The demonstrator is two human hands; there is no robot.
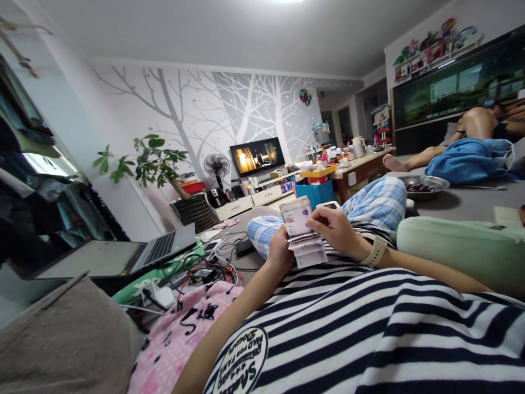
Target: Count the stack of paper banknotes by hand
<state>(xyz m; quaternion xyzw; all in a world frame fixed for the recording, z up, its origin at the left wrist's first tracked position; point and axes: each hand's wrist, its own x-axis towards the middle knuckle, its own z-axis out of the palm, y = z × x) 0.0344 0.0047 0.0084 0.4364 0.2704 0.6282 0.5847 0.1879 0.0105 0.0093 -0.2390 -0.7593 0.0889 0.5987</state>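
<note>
I lie back in a striped shirt and plaid trousers. My left hand (280, 249) grips a stack of banknotes (303, 232) from below, fingers wrapped round its lower edge. My right hand (334, 227), with a pale watch (376, 250) on the wrist, pinches the top notes from the right, thumb and fingers closed on them. The stack stands upright over my lap, its lower notes fanned out. A phone (328, 204) rests on my knee just behind the notes.
An open laptop (123, 256) sits at left among tangled cables (205, 271) and a pink cloth (184, 328). A pale green cushion (459, 246) lies at right. Farther off are a metal bowl (422, 186), another person's legs (451, 137), a TV (257, 155), a fan (217, 167) and a plant (147, 161).
</note>
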